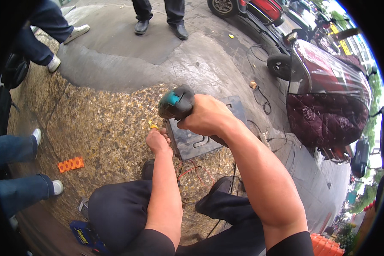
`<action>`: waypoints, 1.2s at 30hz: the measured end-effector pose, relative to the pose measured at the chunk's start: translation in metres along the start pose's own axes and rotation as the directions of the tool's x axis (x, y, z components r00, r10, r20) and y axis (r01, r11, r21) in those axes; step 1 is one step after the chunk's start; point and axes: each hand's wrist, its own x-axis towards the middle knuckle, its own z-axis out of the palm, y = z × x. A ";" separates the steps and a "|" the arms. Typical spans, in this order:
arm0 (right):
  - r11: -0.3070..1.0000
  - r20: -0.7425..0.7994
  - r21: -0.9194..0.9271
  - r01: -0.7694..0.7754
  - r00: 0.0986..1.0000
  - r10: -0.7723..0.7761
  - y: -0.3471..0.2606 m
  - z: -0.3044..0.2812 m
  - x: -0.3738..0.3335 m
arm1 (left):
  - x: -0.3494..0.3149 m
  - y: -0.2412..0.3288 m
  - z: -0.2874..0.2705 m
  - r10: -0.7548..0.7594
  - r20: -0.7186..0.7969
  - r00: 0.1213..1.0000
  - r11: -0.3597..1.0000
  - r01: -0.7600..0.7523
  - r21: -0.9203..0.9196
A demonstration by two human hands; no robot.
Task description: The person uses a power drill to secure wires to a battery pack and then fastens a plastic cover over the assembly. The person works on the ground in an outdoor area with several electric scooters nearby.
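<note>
My right hand (pixel 209 114) is wrapped round the grip of a black and teal power tool (pixel 175 102), which looks like a cordless drill. Its front end is hidden from me. Beneath that hand lies a flat dark box (pixel 199 145) with a folding handle on its face. My left hand (pixel 158 141) is closed, fingers curled, by the box's left edge; whatever it pinches is too small or covered to make out. Just beyond its knuckles shows a small yellow bit (pixel 152 124). Thin red and black wires (pixel 190 170) run out on the ground at the box's near side.
An orange strip with round holes (pixel 71 164) lies on the pebbled ground at left. A blue box (pixel 82 232) is beside my left knee. People's legs stand at left and far. A scooter with a maroon quilted cover (pixel 324 115) is parked at right, with cables (pixel 266 106) nearby.
</note>
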 end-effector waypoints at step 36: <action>-0.554 -0.228 0.739 0.382 0.917 0.328 0.367 0.184 0.024 | -0.068 -0.134 0.118 0.220 0.975 -0.024 -0.607 -0.786 0.118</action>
